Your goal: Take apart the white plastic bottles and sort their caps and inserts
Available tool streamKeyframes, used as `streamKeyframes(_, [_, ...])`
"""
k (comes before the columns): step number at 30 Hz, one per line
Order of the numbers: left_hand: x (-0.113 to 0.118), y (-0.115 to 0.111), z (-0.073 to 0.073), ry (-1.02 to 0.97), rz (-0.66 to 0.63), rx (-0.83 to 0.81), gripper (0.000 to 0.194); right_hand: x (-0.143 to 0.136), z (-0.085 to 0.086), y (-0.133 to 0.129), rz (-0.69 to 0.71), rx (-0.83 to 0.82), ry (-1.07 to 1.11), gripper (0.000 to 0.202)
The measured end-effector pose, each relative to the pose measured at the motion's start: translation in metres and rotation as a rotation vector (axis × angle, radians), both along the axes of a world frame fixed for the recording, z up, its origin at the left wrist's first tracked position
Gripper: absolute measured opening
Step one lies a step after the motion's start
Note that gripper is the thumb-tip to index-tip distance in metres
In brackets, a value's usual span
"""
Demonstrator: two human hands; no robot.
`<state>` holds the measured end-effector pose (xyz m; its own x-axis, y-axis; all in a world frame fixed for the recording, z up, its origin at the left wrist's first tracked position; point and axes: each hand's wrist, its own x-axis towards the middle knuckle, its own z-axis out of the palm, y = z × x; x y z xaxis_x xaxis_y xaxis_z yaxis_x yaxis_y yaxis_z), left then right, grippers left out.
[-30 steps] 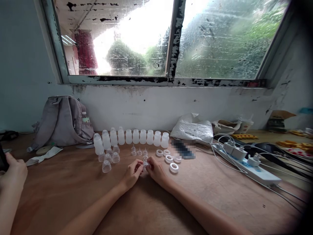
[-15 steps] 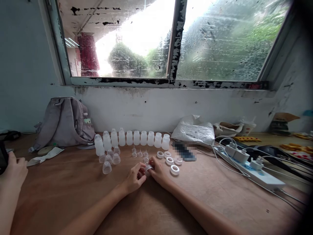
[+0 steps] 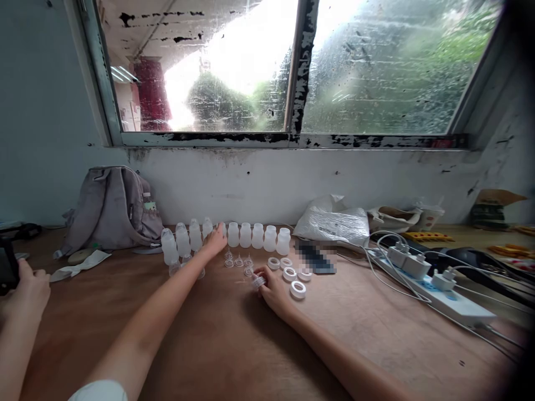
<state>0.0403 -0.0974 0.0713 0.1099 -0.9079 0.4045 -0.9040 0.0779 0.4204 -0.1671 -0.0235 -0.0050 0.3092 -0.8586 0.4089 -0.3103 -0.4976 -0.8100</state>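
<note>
My left hand (image 3: 215, 240) reaches to the row of frosted bottles and has its fingers around the open-topped bottle (image 3: 222, 228) beside the capped ones. In my right hand (image 3: 267, 284) is a white ring with a clear teat (image 3: 258, 282), held above the table. Several clear teats (image 3: 238, 260) stand between the hands and the bottles. White rings (image 3: 298, 289) lie to the right of my right hand. Clear domed caps (image 3: 174, 268) are partly hidden behind my left forearm. Capped bottles (image 3: 169, 247) stand at the row's left end.
Another person's hand (image 3: 33, 287) holds a dark device at the left edge. A grey backpack (image 3: 106, 209) stands at the back left. On the right are a blurred dark phone (image 3: 320, 262), a silver bag (image 3: 334, 223) and a power strip (image 3: 455, 301) with cables.
My left hand has left the ring and moved forward to the bottle row. My right hand keeps the ring and teat, now turned on its side.
</note>
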Motion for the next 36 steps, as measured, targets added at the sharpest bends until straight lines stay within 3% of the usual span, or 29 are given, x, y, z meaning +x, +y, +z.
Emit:
streamKeyframes(3, [0.008,-0.023,0.000,-0.009,0.067,0.003,0.033,-0.002,0.004,0.002,0.003,0.040,-0.014,0.028])
streamKeyframes(7, [0.006,-0.022,-0.001,-0.024,0.083,-0.108,0.011,-0.005,0.006,0.003,-0.025,0.056,0.017,0.032])
streamKeyframes(12, [-0.005,0.014,0.007,-0.037,0.017,-0.336,0.013,-0.004,0.001,0.000,-0.018,0.156,-0.097,0.040])
streamKeyframes(15, [-0.015,0.051,0.000,0.024,-0.112,-0.423,0.015,-0.004,-0.001,-0.002,0.040,0.244,-0.165,0.046])
streamKeyframes(18, [-0.024,0.087,-0.019,0.089,-0.315,-0.383,0.016,-0.003,0.000,-0.003,0.121,0.324,-0.191,0.030])
streamKeyframes(21, [-0.029,0.110,-0.038,0.132,-0.414,-0.331,0.016,-0.001,0.005,-0.001,0.153,0.424,-0.286,0.021])
streamKeyframes(24, [-0.030,0.115,-0.053,0.282,-0.407,-0.318,0.019,0.000,0.012,0.003,0.195,0.499,-0.407,0.029])
streamKeyframes(28, [-0.029,0.108,-0.068,0.633,-0.449,-0.224,0.052,0.000,0.019,0.005,0.311,0.505,-0.539,0.032])
streamKeyframes(32, [-0.030,0.109,-0.072,0.646,-0.559,0.026,0.060,-0.002,0.027,0.008,0.362,0.444,-0.572,0.033])
streamKeyframes(36, [-0.037,0.124,-0.062,0.494,-0.560,0.008,0.046,-0.004,0.037,0.015,0.213,0.206,-0.437,0.035])
